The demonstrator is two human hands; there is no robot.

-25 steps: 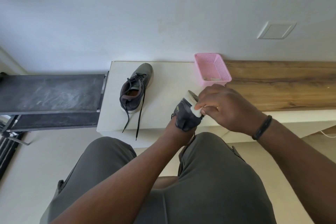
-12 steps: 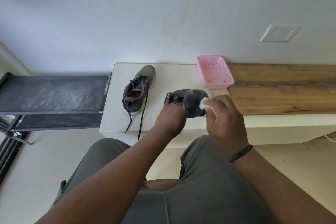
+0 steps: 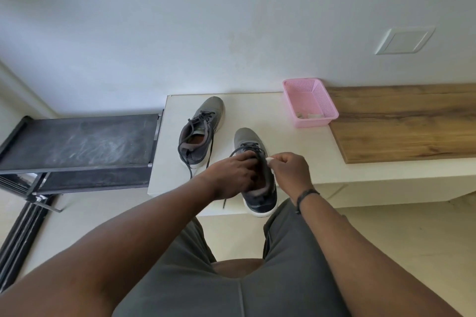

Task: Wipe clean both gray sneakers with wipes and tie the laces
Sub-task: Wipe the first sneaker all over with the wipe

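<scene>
Since half a second ago the near sneaker (image 3: 253, 175) has gone from being held sideways in the air to standing upright on the white counter (image 3: 283, 152), heel at the front edge, toe toward the wall. Left hand (image 3: 231, 175) lies over the tongue and lace area, fingers curled into the laces (image 3: 247, 148), gripping there. Right hand (image 3: 289, 171) sits just beside the shoe's right flank, fingers closed around a white wipe (image 3: 269, 160), only a corner of it showing. Second sneaker (image 3: 202, 132) stands further back toward the counter's left edge, laces loose and trailing toward the front edge; untied. Judgement: wiping of the near shoe appears to be ending and lacing is about to begin. To do it well, the wipe should be put down first, likely in the pink basket (image 3: 324, 121) at the back of the counter, where pale scraps already lie, so both hands are free. Then draw both lace ends even before knotting. Wooden top (image 3: 401, 123) adjoins on the right; dark rack (image 3: 77, 141) to the left.
</scene>
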